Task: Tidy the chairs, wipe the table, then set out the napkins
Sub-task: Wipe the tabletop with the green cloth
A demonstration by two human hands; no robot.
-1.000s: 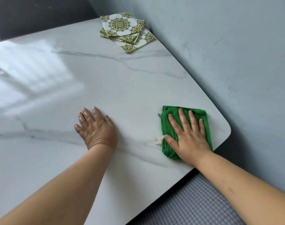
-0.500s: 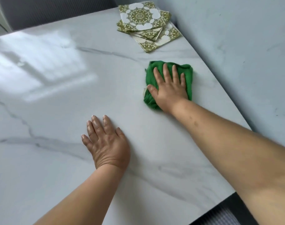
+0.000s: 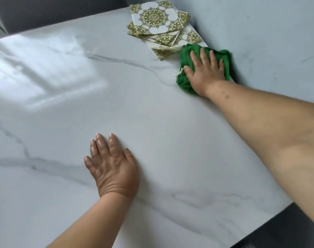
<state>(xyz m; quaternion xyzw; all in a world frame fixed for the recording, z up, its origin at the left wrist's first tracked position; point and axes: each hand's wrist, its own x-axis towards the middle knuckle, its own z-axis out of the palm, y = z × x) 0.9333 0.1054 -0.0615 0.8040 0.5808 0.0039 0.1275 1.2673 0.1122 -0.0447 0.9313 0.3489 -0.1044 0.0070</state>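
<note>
Nearest the camera, past the front right corner of the white marble-look surface (image 3: 63, 104), lies a dark grey area (image 3: 277, 233) too blurred to name. The bare right forearm crosses above that corner and reaches out towards the far right.

A little further in, the left hand (image 3: 113, 169) lies flat on the surface, palm down. Its fingers are straight and close together with the thumb lying alongside, and it holds nothing. Grey veins run across the stone on either side of it, and a pale patch of reflected light sits on the left half.

Well beyond it, by the surface's right edge, the right hand (image 3: 205, 70) presses down on a bunched green cloth (image 3: 226, 56), fingers extended and slightly spread over the top of it. The cloth lies on the surface right against the grey wall (image 3: 260, 33). A small white tag shows at the cloth's left edge beside the thumb.

Just past the cloth, in the far right corner, is a loose, fanned pile of green-and-white patterned napkins (image 3: 152, 18). The nearest napkin's corner comes up to the cloth's far left edge; whether they touch is unclear. Behind the far edge stands a dark ribbed panel (image 3: 54, 11).
</note>
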